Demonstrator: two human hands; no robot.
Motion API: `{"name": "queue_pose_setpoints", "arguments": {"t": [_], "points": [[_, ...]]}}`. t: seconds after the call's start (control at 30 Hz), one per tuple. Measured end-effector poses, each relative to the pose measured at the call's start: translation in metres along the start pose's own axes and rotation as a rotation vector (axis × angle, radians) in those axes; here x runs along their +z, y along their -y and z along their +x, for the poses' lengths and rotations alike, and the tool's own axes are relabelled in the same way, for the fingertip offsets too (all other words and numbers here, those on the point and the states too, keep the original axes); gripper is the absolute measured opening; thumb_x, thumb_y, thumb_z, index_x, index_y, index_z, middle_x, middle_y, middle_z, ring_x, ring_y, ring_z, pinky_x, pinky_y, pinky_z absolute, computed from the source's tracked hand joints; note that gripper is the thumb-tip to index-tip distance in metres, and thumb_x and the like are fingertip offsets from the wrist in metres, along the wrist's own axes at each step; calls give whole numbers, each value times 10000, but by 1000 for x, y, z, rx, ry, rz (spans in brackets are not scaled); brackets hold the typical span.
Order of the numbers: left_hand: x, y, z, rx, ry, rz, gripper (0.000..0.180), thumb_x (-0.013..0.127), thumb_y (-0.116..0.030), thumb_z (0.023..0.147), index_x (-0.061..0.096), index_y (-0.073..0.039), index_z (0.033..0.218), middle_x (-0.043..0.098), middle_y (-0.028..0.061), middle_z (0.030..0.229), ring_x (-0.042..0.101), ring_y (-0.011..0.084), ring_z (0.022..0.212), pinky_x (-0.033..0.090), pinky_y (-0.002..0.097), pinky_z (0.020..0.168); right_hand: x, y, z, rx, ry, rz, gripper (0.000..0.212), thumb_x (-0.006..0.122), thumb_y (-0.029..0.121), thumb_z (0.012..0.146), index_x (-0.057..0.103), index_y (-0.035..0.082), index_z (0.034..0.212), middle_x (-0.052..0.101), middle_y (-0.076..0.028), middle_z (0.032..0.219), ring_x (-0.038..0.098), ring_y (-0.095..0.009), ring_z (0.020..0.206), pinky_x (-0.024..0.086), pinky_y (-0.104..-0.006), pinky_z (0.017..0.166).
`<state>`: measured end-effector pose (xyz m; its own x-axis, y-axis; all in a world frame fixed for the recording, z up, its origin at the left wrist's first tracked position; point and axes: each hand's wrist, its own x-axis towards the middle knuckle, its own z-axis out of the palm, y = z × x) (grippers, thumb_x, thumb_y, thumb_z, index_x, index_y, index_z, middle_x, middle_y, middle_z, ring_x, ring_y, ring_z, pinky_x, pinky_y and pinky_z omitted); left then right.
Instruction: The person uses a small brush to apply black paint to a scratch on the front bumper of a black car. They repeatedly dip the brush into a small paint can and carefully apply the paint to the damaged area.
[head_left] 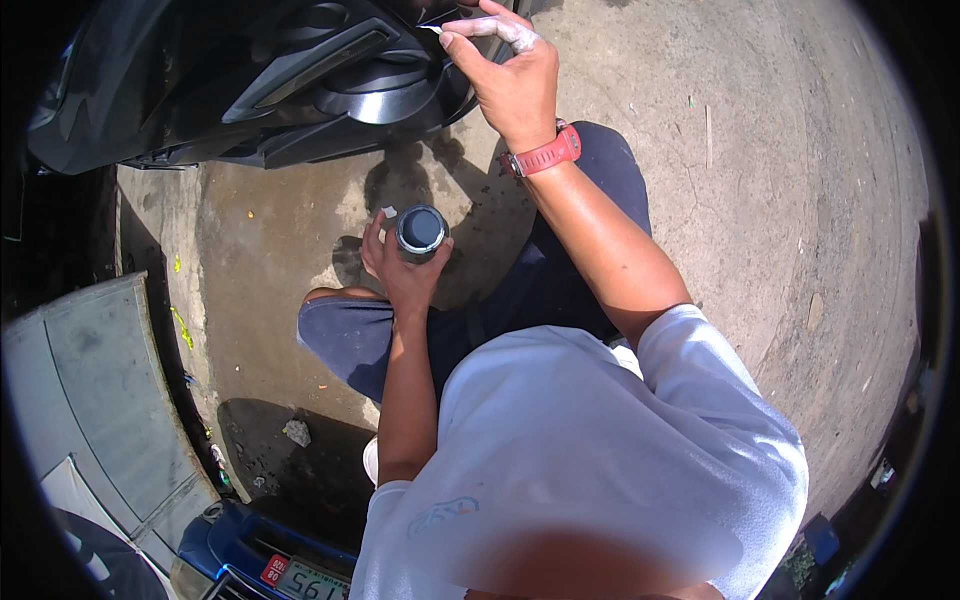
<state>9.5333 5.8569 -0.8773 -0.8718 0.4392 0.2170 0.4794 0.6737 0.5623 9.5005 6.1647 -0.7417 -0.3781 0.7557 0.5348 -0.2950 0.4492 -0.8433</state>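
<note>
My left hand [405, 278] is wrapped round an open, round container [421, 232] with a pale rim and dark contents, holding it upright between my knees. A small white scrap [389, 212] shows beside those fingertips; whether they touch it I cannot tell. My right hand [512, 62], with whitish smears on its fingers and a red watch [548, 153] on the wrist, reaches to a glossy black vehicle bumper [300, 90]. Thumb and finger pinch a thin, pale sliver [432, 29] close to the bumper's edge. The other fingers are partly cut off by the picture's top.
Rough concrete ground [740, 200] lies around me, with a damp, darker patch under the bumper. A stone [297, 432] sits to my left. Behind it are a grey panel [110, 370] and a blue vehicle [225, 540] with a plate. Yellow-green scraps [182, 328] line the edge.
</note>
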Motion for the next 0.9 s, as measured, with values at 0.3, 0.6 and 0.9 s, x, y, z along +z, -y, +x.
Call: {"name": "queue_pose_setpoints", "arguments": {"t": [0.3, 0.6, 0.9], "points": [[3, 4, 1, 27, -11, 17, 845, 1077, -426, 703, 737, -27, 1365, 536, 153, 1693, 389, 452, 1628, 279, 677, 1337, 2, -2, -1, -16, -6, -10, 131, 923, 202, 912, 939, 111, 1006, 903, -76, 1068, 747, -337, 1346, 560, -446, 1164], [2, 3, 1, 10, -3, 16, 837, 1076, -430, 701, 743, -34, 1360, 530, 148, 1699, 381, 452, 1636, 268, 681, 1345, 1, 0, 1, 2, -21, 4, 131, 926, 191, 913, 936, 102, 1010, 901, -93, 1068, 757, -337, 1343, 565, -449, 1153], [2, 2, 0, 0, -1, 1, 831, 1071, -424, 705, 742, -35, 1362, 526, 146, 1706, 364, 447, 1649, 258, 673, 1352, -2, -1, 1, 50, -3, 79, 126, 919, 176, 921, 935, 93, 1015, 904, -65, 1057, 751, -330, 1354, 553, -455, 1169]]}}
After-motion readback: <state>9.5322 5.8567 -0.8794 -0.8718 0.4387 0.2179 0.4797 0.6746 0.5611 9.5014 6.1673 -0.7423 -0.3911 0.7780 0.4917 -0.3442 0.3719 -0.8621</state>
